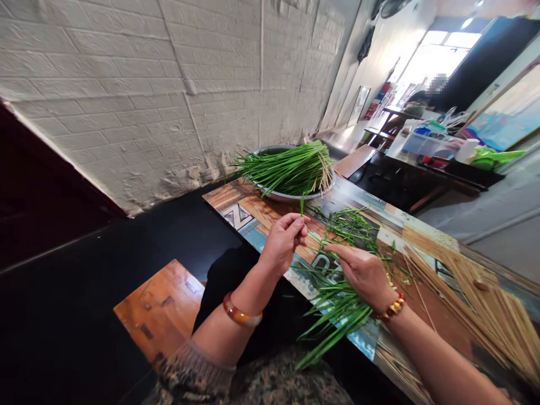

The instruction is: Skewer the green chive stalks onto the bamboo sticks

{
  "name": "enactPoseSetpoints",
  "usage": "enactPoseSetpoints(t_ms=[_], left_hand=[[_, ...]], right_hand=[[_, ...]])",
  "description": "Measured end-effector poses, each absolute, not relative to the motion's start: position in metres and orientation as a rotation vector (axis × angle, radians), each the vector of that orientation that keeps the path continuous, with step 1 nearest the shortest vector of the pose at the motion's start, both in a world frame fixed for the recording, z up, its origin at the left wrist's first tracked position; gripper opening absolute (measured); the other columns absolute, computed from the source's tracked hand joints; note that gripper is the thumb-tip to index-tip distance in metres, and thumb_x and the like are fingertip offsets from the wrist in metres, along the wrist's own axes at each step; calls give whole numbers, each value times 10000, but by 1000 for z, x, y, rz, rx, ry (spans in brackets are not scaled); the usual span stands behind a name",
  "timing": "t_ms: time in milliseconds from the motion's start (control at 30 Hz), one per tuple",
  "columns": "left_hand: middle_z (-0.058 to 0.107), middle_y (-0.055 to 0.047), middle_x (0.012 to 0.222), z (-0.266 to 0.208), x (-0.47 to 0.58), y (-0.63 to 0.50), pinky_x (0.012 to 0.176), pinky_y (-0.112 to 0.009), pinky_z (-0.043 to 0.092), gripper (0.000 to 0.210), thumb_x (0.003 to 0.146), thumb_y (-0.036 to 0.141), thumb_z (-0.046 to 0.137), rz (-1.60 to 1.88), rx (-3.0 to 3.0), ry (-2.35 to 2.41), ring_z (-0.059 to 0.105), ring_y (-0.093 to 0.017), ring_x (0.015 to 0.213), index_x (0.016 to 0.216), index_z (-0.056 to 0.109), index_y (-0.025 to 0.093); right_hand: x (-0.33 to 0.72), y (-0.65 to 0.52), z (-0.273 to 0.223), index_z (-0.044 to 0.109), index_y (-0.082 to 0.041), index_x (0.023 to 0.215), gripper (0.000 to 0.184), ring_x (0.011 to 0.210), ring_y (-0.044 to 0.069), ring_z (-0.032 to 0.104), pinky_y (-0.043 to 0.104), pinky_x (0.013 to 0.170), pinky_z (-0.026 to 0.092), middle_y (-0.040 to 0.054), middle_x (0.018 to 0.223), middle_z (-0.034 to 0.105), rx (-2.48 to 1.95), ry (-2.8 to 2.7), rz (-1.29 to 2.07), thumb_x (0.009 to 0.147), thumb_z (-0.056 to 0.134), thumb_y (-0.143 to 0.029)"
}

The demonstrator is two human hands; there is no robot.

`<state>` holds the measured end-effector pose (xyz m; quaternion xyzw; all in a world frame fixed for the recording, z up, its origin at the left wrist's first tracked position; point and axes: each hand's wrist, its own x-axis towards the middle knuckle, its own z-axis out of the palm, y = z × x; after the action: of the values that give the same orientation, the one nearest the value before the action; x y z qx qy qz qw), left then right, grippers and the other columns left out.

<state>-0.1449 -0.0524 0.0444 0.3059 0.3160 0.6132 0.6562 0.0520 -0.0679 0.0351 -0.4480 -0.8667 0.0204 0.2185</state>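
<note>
My left hand (283, 241) pinches a thin green chive stalk (302, 206) upright between its fingertips, above the patterned table (240, 208). My right hand (363, 273) rests on a loose bunch of chives (337, 306) that lies across the table's near edge, fingers closed around some of the stalks. A metal bowl (291, 195) holding a neat pile of chives (291, 167) stands at the table's far end by the wall. A heap of thin bamboo skewers (476, 298) lies to the right of my right hand.
A white brick wall (169, 95) runs along the left. A wooden stool (162, 309) stands below left of the table. Further tables with containers (426, 143) fill the back right, where a person sits near a bright doorway.
</note>
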Motion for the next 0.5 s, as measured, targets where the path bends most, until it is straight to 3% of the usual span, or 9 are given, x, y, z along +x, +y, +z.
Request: enactPoseSetpoints(t_ms=[133,233,367,500], left_hand=[[471,55,526,45,-142,-55,391,-178,165,275,694,377,717,1234,821,720,293,-15,397,783,638,129],[443,59,518,45,-139,-59,404,-193,122,280,730,397,686,1133,885,706,265,-15,401,790,636,128],[405,64,512,45,-138,-65,419,-207,105,299,757,423,658,1071,912,690,239,-22,411,785,628,128],[410,58,515,42,-142,-69,427,-215,111,300,750,427,656,1044,932,733,241,-30,423,745,616,131]], right_hand=[[68,-44,57,557,-238,1252,371,1044,236,600,409,890,505,109,1260,567,-1265,-2238,-77,888,487,-235],[59,-38,75,560,-229,1231,338,986,197,620,356,811,540,104,1303,526,-1169,-2101,258,917,449,-284],[34,-41,84,501,-239,1284,377,727,133,651,260,592,530,65,1120,646,-1052,-2013,769,919,448,-318],[28,-43,80,675,-211,945,211,694,152,626,277,651,491,24,766,684,-1054,-2104,556,902,492,-306]])
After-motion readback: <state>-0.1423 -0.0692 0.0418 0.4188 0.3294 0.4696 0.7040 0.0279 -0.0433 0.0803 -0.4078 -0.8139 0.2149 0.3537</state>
